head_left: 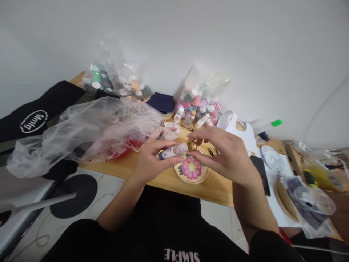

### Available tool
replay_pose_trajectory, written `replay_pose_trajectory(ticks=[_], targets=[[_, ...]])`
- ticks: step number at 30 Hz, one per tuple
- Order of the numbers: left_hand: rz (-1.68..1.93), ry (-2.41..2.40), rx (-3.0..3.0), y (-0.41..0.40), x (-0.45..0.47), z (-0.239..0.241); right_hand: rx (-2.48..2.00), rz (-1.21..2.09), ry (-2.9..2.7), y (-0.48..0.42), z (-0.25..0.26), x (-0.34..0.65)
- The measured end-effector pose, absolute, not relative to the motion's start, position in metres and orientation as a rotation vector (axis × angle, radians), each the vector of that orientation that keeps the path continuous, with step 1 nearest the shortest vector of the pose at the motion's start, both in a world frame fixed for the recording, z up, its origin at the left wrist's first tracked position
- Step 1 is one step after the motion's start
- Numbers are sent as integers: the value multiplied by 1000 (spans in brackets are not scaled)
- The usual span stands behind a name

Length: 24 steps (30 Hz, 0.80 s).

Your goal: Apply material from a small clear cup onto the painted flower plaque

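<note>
My left hand (152, 156) is closed around a small clear bottle (170, 151) with a printed label, tilted so that its neck points right. Between the thumb and fingers of my right hand (223, 153) is a gold screw cap (192, 146), its hollow side turned towards the bottle's mouth. Cap and bottle look apart, though the gap is very small. Beneath both hands lies a round wooden disc (180, 174) with a pink flower (191, 167) and green leaves on it. Dark tweezers (211, 152) lie beside the disc, partly behind my right hand.
A crumpled clear plastic bag (109, 127) spreads over the table's left side. Bags of small jars (95, 76) and bottles (191, 98) stand along the wall. A little open tub (172, 130) sits behind my hands. A black phone (261, 174) and wrapped spools (313, 200) are at right.
</note>
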State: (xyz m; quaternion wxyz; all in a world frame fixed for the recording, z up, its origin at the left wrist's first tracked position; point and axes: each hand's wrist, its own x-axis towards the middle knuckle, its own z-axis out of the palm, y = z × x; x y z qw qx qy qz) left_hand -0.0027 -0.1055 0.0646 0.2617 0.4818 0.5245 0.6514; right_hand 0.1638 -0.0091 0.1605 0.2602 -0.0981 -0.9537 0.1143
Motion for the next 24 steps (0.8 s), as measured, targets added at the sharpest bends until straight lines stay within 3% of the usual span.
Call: replay_pose_trajectory(ticks=[7, 24], targets=[[1745, 1421, 1332, -106, -3, 65, -137, 601, -2592, 0, 165, 160], [1663, 1459, 1439, -107, -5, 66, -272, 578, -2806, 3, 171, 152]])
